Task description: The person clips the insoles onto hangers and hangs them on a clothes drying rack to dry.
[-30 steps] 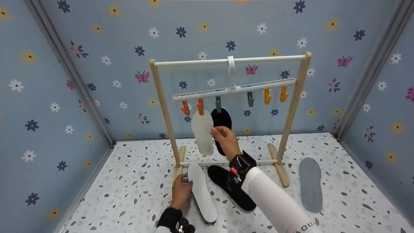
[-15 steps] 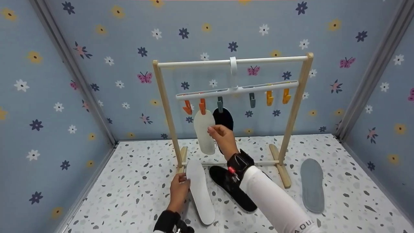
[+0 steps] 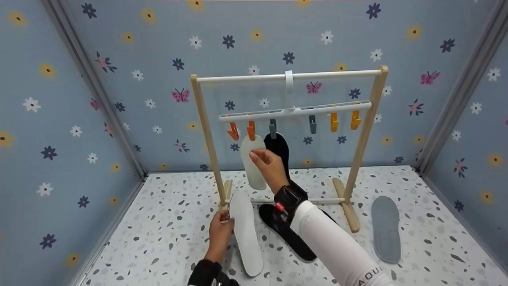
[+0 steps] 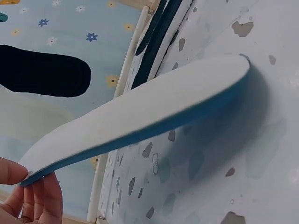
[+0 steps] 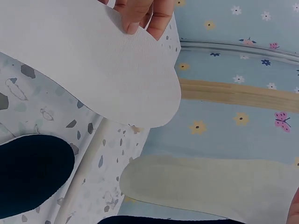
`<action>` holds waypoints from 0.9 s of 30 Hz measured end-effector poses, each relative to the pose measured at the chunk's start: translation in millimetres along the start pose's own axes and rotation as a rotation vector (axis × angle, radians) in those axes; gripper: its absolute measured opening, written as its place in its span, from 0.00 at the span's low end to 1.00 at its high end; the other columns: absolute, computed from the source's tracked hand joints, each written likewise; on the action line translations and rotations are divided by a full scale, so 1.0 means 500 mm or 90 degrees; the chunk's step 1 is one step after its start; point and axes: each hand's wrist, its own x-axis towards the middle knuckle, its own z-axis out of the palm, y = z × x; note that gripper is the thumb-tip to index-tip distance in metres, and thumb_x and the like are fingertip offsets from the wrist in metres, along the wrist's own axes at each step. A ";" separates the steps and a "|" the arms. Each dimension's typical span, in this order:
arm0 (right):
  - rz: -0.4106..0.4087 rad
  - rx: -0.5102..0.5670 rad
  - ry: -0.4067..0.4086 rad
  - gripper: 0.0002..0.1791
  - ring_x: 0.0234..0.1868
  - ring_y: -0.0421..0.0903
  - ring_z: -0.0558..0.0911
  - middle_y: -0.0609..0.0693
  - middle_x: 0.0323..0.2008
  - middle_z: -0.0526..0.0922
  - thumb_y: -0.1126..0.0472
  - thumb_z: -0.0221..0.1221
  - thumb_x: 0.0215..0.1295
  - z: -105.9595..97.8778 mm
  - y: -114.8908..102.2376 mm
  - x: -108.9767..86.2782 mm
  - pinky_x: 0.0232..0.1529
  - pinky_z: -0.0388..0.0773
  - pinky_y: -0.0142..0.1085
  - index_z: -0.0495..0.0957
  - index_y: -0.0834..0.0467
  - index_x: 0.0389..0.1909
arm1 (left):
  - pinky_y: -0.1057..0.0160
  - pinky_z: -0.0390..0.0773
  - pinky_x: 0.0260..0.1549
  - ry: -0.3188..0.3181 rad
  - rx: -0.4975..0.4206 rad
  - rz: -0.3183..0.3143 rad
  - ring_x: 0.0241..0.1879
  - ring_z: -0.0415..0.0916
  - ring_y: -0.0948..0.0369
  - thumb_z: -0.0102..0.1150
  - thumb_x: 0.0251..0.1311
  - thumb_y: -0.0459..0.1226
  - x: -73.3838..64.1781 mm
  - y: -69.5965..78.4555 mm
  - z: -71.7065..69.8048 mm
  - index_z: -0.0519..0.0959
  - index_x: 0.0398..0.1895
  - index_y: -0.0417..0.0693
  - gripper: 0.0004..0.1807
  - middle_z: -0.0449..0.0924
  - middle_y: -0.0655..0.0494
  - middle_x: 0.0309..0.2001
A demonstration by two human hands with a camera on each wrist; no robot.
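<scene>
Nearest, at lower centre of the head view, the left hand (image 3: 221, 231) pinches the left edge of a white insole (image 3: 245, 236) between thumb and fingers. The insole is tilted, its upper end raised; the left wrist view shows its blue underside. Just right of it, a black insole (image 3: 297, 241) lies aslant on the speckled table (image 3: 158, 222), partly covered by the person's right forearm. A gray insole (image 3: 386, 230) lies flat at lower right, well apart from both.

Near the centre, the right hand (image 3: 272, 166) is raised, fingers bent and thumb tip close to the index finger; whether it grips anything cannot be told. It overlaps a cream insole (image 3: 250, 172), hung vertically from an orange clip (image 3: 251, 130). Beside this, a second black insole (image 3: 278, 143) hangs from a gray clip (image 3: 273, 129). Both clips belong to a white hanger (image 3: 309, 111), suspended from the rack (image 3: 206, 131). Behind stands the blue floral wall (image 3: 158, 113).
</scene>
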 end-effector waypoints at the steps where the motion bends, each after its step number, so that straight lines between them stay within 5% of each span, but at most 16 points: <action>1: 0.001 -0.003 -0.001 0.17 0.47 0.47 0.78 0.54 0.45 0.81 0.53 0.59 0.64 0.001 -0.001 0.001 0.53 0.72 0.42 0.79 0.61 0.48 | 0.63 0.74 0.31 0.002 0.000 -0.002 0.34 0.71 0.59 0.49 0.60 0.31 0.000 0.001 -0.001 0.68 0.54 0.36 0.18 0.70 0.44 0.47; 10: -0.016 -0.019 -0.002 0.19 0.47 0.47 0.78 0.55 0.46 0.82 0.54 0.59 0.64 0.012 -0.004 0.010 0.53 0.72 0.43 0.78 0.62 0.50 | 0.63 0.75 0.33 0.012 -0.011 0.008 0.37 0.72 0.57 0.50 0.61 0.31 0.000 0.006 -0.003 0.70 0.54 0.37 0.18 0.71 0.44 0.47; 27: -0.076 -0.010 -0.052 0.25 0.61 0.49 0.72 0.58 0.60 0.73 0.57 0.57 0.67 0.036 -0.022 0.015 0.61 0.68 0.38 0.69 0.63 0.62 | 0.63 0.75 0.32 0.028 -0.001 0.013 0.38 0.72 0.58 0.50 0.61 0.31 -0.004 0.020 0.000 0.70 0.53 0.38 0.16 0.71 0.46 0.45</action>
